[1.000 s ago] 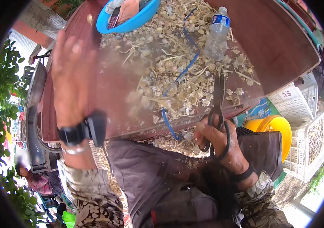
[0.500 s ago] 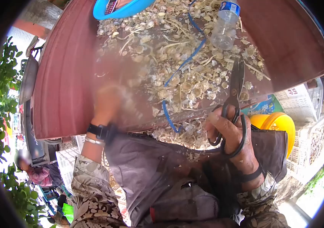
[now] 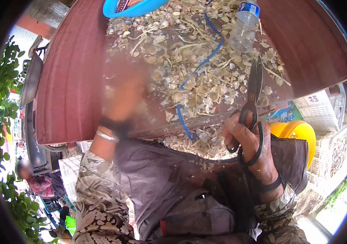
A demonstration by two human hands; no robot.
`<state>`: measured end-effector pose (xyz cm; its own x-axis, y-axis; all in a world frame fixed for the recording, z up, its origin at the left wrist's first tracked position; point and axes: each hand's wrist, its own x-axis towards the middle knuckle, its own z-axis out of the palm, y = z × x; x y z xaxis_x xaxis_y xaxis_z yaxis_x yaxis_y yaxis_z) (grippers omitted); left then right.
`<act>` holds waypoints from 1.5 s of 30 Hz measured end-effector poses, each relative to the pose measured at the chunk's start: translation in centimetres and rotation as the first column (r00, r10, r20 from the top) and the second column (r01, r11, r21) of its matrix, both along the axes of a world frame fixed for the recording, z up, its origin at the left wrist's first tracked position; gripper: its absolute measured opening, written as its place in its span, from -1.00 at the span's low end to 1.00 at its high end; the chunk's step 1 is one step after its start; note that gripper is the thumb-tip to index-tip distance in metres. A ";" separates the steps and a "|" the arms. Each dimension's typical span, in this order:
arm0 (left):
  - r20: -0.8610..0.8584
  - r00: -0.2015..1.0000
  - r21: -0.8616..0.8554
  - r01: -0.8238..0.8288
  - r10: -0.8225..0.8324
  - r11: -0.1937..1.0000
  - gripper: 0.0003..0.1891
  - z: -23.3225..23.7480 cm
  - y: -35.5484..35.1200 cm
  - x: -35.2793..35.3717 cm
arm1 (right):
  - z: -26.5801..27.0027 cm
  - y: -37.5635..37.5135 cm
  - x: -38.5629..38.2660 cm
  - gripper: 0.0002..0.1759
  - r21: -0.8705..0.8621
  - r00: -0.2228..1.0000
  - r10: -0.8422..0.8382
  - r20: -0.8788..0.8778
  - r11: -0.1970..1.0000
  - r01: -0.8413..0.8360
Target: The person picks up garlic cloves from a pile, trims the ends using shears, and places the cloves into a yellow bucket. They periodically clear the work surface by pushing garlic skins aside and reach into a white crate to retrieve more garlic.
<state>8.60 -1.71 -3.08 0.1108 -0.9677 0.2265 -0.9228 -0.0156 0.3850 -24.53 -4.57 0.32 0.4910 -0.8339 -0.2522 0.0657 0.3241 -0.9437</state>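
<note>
My right hand (image 3: 248,140) is closed round the handles of black scissors (image 3: 255,87), whose blades are together and point away from me over the table's near edge. My left hand (image 3: 126,91) is smeared by motion above the red-brown table (image 3: 69,89), left of the scattered dry husks and garlic-like pieces (image 3: 206,81); its fingers and anything in them cannot be made out. A blue strap (image 3: 200,65) runs through the husks.
At the table's far side are a blue basin (image 3: 134,11) and a clear plastic bottle (image 3: 244,30). A yellow bucket (image 3: 301,136) and white crates (image 3: 324,107) stand at right. A person (image 3: 39,185) is at far left. Husks lie below the near edge.
My left hand has moved a little away from me and to the right over the table, still blurred. The right hand and scissors have hardly moved.
</note>
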 end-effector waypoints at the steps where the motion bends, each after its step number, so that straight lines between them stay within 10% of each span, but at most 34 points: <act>1: -0.013 1.000 0.026 -0.026 0.027 0.999 -0.81 -0.2 0.2 0.1 | -0.1 0.1 -0.1 -0.75 -0.003 1.000 0.004 -0.014 1.000 -0.004; 9: -0.037 0.990 -0.012 -0.139 0.139 0.990 -0.80 -1.7 1.6 2.5 | -0.8 0.7 0.3 -0.81 -0.063 0.997 0.072 0.003 0.995 -0.072; 13: -0.873 0.393 0.186 -0.278 0.288 0.942 -0.75 3.4 2.5 -2.7 | -1.9 1.0 -0.1 -0.77 -0.418 0.979 0.052 -0.196 0.899 -0.131; 15: -0.530 0.834 0.045 -0.156 0.156 0.987 -0.75 3.2 3.7 -4.1 | -1.9 1.3 0.4 -0.68 -0.552 0.964 0.017 -0.265 0.817 -0.166; 17: -0.522 0.848 0.030 -0.093 0.095 0.995 -0.74 3.5 4.6 -6.5 | -2.2 1.6 0.5 -0.57 -0.655 0.932 -0.005 -0.364 0.712 -0.252; 18: -0.849 0.525 0.072 -0.002 0.062 0.997 -0.75 3.8 4.9 -8.0 | -2.4 1.8 0.6 -0.52 -0.696 0.912 -0.023 -0.410 0.654 -0.296; 19: -0.994 -0.085 0.072 0.023 0.074 0.997 -0.75 4.2 5.2 -9.5 | -2.6 1.9 0.7 -0.44 -0.720 0.900 -0.040 -0.434 0.616 -0.320; 20: -0.847 -0.517 0.139 0.004 0.121 0.990 -0.75 4.6 5.5 -10.9 | -2.5 1.9 0.8 -0.44 -0.747 0.899 -0.072 -0.432 0.587 -0.312; 22: -0.787 -0.607 0.154 -0.021 0.110 0.988 -0.73 5.3 5.8 -12.8 | -2.2 1.9 0.9 -0.43 -0.799 0.898 -0.135 -0.418 0.525 -0.293; 38: -0.703 -0.704 0.157 -0.013 0.103 0.988 -0.73 5.8 6.0 -13.5 | -2.4 1.0 0.5 -0.32 -0.868 0.898 -0.184 -0.399 0.392 -0.306; 45: -0.700 -0.709 0.051 0.067 0.084 0.996 -0.76 5.7 5.4 -13.0 | -2.5 1.4 0.5 -0.37 -0.679 0.884 0.084 -0.459 0.608 -0.410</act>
